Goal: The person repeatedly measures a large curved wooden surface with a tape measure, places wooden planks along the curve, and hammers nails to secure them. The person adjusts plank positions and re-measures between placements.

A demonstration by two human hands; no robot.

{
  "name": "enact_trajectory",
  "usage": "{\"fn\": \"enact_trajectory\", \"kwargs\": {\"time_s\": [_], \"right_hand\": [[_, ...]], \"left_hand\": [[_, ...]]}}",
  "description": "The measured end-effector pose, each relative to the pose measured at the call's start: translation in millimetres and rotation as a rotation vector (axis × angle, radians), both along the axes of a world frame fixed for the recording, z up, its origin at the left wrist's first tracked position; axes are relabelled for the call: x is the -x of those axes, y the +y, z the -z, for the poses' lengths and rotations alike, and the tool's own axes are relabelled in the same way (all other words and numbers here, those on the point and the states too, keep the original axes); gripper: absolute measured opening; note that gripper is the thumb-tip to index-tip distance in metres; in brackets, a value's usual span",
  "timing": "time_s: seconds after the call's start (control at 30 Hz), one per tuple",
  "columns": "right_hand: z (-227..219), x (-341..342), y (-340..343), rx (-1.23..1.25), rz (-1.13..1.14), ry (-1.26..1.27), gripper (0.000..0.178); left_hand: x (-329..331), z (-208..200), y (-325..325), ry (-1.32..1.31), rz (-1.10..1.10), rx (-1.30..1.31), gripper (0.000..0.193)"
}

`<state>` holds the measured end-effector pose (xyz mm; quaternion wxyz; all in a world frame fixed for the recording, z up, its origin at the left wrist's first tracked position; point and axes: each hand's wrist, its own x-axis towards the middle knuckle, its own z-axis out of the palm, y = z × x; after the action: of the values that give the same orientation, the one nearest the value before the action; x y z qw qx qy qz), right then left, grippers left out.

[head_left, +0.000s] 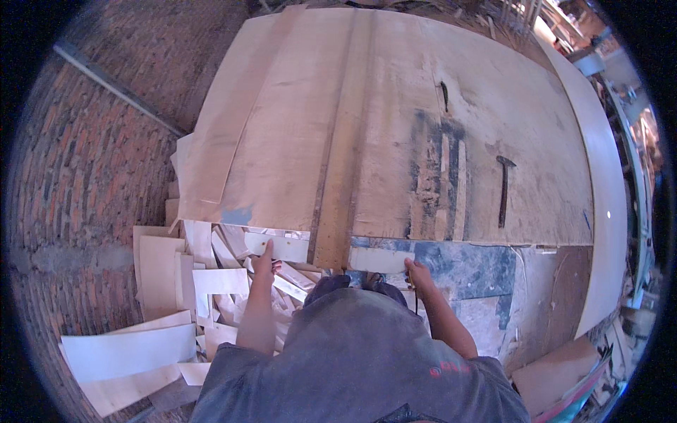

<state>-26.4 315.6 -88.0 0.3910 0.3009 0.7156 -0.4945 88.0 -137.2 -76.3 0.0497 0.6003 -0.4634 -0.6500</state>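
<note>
Near the front edge of a large wooden work surface (296, 162), my left hand (263, 264) is closed on the end of a white board strip (285, 247), thumb on top. My right hand (419, 275) pinches a similar white strip (377, 260) on the other side, its thumb over the corner. Between them a long brown wooden plank (333, 240) runs away from me. Whether both white parts are one strip passing beneath the plank, I cannot tell. Something small and yellowish shows by my right fingers, too small to name.
A hammer (503, 190) and a small dark curved tool (444, 96) lie on the surface at right. Thin wood strips (460, 190) rest nearby. Board offcuts (222, 282) are heaped at lower left, with larger panels (130, 350). A brick wall (84, 162) stands left.
</note>
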Motion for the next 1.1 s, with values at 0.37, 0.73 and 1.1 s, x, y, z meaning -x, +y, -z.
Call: {"fn": "enact_trajectory", "kwargs": {"time_s": [0.37,0.73,1.1], "right_hand": [[-5.0,35.6,-28.9,-0.095,-0.139,0.146,0.054],[-93.1,82.1,-27.8,-0.228,-0.961,0.112,0.058],[-162.7,223.4,-20.1,0.374,-1.174,0.689,0.061]], "left_hand": [[-0.5,26.8,-43.4,0.070,0.128,-0.134,0.050],[3.5,-0.9,-55.1,-0.453,0.149,0.448,0.058],[166.6,-79.5,155.1,0.259,0.707,0.216,0.022]]}}
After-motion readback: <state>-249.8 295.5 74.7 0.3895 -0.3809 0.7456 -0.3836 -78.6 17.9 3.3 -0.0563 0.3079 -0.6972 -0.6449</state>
